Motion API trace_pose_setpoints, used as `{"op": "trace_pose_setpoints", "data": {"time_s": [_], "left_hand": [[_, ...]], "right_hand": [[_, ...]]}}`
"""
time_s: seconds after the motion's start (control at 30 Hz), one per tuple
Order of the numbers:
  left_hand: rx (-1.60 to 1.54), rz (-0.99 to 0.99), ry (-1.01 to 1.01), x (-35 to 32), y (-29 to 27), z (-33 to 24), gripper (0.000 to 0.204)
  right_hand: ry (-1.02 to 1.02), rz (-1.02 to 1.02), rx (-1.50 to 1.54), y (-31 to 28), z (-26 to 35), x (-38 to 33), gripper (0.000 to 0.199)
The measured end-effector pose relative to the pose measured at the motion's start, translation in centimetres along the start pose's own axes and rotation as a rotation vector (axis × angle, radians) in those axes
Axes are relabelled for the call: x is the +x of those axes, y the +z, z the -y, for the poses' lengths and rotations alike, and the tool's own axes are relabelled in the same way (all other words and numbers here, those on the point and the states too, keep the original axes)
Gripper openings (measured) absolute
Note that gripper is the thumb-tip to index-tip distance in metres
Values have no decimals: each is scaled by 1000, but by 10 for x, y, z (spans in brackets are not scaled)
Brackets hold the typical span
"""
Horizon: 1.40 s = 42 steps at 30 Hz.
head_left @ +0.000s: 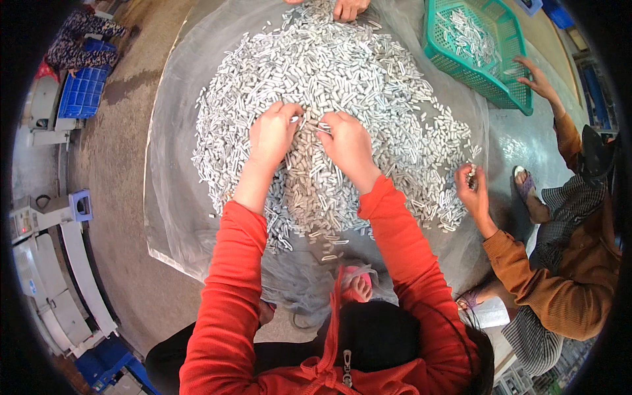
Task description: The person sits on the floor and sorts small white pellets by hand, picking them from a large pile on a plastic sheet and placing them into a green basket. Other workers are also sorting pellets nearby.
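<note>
A wide heap of small grey-white oblong pieces (pixel 309 85) is spread over a clear plastic sheet (pixel 174 164); some show pale rims like flat loops. Over the heap's middle, my left hand (pixel 271 131) pinches one of these pieces (pixel 294 119) between thumb and fingertips. A short gap away, my right hand (pixel 347 143) has its thumb and fingers closed on another piece (pixel 323 127). Between my hands and toward me, the pieces look browner. A few lie loose near the heap's front edge.
At the far right stands a green plastic basket (pixel 477 85) with similar pieces inside. A co-worker's hand (pixel 536 79) is beside it, the other hand (pixel 473 187) at the heap's right edge. Another person's hands (pixel 349 9) reach in from the far side. Machines (pixel 49 276) line the left.
</note>
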<state>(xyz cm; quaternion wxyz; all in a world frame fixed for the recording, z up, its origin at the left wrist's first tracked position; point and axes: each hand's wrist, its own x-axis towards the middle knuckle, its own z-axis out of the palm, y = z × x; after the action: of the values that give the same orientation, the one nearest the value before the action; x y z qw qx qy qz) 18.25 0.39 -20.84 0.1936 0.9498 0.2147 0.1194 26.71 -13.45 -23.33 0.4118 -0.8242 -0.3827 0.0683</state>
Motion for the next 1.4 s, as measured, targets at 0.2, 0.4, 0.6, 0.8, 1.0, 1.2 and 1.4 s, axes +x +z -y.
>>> {"op": "trace_pose_setpoints", "data": {"time_s": [0.2,0.4,0.6,0.8,1.0,1.2,1.4], "left_hand": [[-146,-154,-96,-7,4,21,12],[-248,211,83,-35,-1,-16,16],[-853,-81,-364,-45,9,-5,4],[-1459,-94,-715,-63,-8,13,9],[-1658,129,-745,-62,-16,-3,3],[-160,131,-210,-39,19,-37,19],[-328,198,-277,-33,8,-29,21]], "right_hand": [[363,-12,697,-14,-33,-20,13],[378,176,280,-36,-8,-39,19],[274,104,-33,-16,2,-47,24],[410,92,361,-25,-16,-44,20],[345,142,470,-29,-29,-46,20],[579,60,1051,-37,-23,-43,16],[421,45,748,-37,-32,-45,18]]}}
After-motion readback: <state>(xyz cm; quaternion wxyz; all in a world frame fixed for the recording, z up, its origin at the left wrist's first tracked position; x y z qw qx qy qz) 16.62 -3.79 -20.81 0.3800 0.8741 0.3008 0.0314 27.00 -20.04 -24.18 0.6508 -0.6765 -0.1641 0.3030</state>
